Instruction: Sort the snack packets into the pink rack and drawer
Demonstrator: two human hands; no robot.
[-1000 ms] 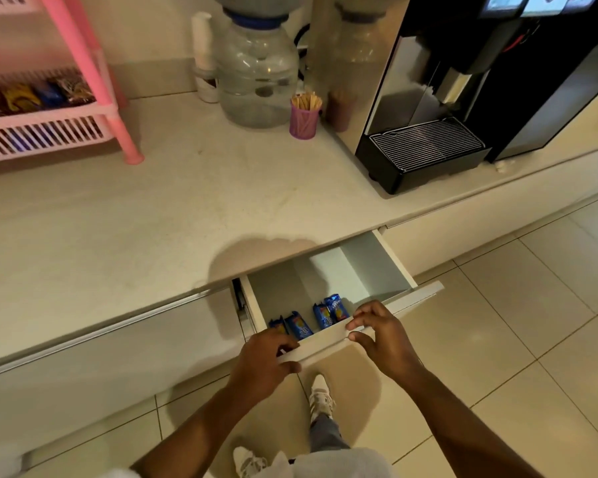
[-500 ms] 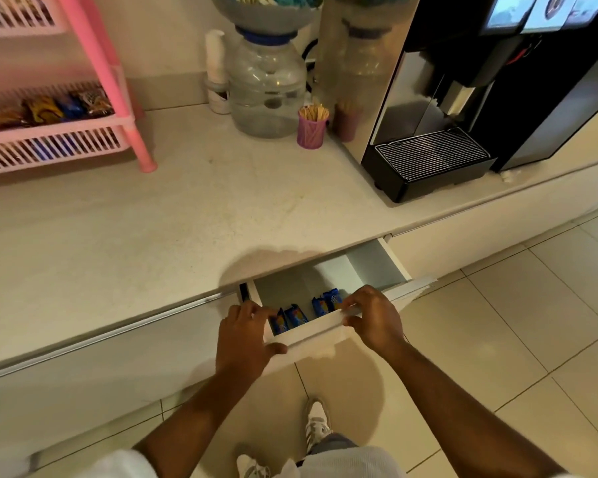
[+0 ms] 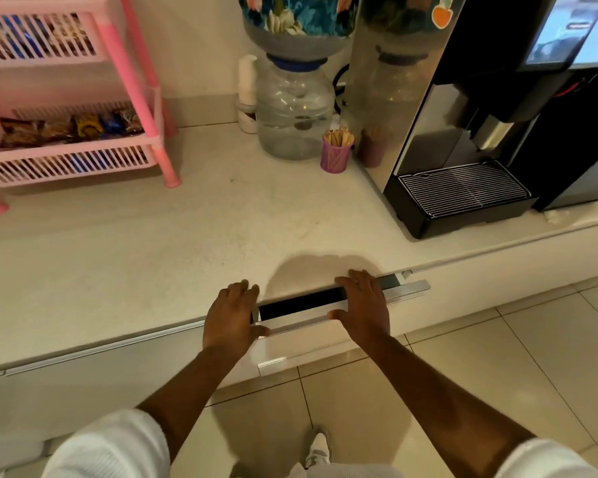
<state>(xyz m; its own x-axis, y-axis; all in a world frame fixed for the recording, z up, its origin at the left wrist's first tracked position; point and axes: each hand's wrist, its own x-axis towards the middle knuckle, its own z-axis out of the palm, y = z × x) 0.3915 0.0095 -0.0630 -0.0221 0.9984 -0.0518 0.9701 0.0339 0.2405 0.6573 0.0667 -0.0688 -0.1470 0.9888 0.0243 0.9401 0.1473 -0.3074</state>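
The white drawer (image 3: 311,334) under the counter edge is nearly pushed in, with only a narrow dark gap showing. Its blue snack packets are hidden. My left hand (image 3: 231,313) lies flat over the drawer's left front corner, thumb on the rim. My right hand (image 3: 363,305) presses flat on the drawer's top rim further right, fingers reaching over the gap. The pink rack (image 3: 132,84) stands at the back left of the counter. Several snack packets (image 3: 73,127) lie on its lower shelf, and more show through the slats of the upper basket.
A clear water bottle (image 3: 294,115) under a floral-covered dispenser stands at the back. Beside it are a purple cup of wooden sticks (image 3: 337,151) and a black coffee machine (image 3: 491,132) with a drip tray. Beige counter (image 3: 152,250) spreads in front; tiled floor and my shoe lie below.
Both hands have pushed the drawer inward, from well open to almost shut. The blue packets inside have gone out of sight. My hands now lie flatter on the front.
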